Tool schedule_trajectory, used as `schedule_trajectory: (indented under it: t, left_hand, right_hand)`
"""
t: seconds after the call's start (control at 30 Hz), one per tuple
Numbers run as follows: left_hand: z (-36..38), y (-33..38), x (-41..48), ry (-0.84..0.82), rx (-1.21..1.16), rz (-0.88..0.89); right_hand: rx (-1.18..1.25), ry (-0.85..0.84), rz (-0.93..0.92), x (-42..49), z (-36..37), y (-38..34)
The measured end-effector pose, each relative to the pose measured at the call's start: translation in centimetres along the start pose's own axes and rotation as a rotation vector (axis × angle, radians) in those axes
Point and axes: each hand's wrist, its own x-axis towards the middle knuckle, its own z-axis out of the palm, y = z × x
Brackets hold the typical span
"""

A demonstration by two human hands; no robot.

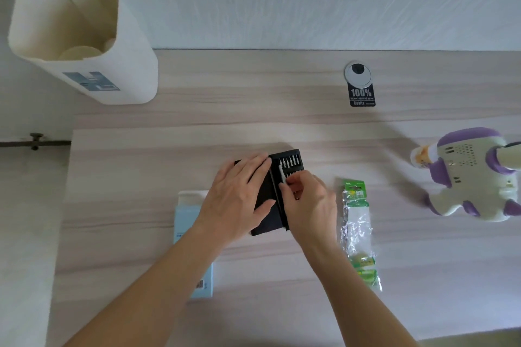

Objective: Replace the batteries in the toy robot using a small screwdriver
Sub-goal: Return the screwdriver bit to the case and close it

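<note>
While the left hand (239, 194) lies flat with straight fingers on the open lid of the flat black bit case (293, 159), pinning it to the pale wood-grain table (253, 110), the right hand (306, 200) has its fingers curled, thumb and forefinger pinching the slim, pale, pen-shaped screwdriver (282, 177) that sits in a slot beside the case's hinge. The driver looks light, stiff and smooth, so it may slip. A pinch near its lower end, tipping it up out of the slot, seems the sound hold, with the lid pressed down so the light case does not rise with it. The small steel bits beside it could scatter if the case is jolted. The purple-and-cream plastic toy robot (468, 175) lies well apart at the right of the table, seemingly back up; it looks hollow, light and hard. Between it and the case lies the green-and-clear plastic battery pack (358, 222), crinkly and soft
</note>
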Motion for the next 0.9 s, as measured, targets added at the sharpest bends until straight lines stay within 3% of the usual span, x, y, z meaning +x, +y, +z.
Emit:
schedule_trajectory:
  t: [0.33, 0.67, 0.9]
  left_hand:
    - [0.6, -0.1, 0.4, -0.016, 0.027, -0.002]
    - [0.3, 0.1, 0.2, -0.017, 0.059, -0.007]
    - [0.5, 1.5, -1.5, 0.041, 0.072, -0.035]
  right_hand:
    - [-0.076, 0.068, -0.009, 0.3, 1.4, -0.5]
    - [-0.11, 0.018, 0.01, 0.5, 1.1, -0.4]
    - [-0.097, 0.036, -0.067, 0.5, 0.2, 0.5]
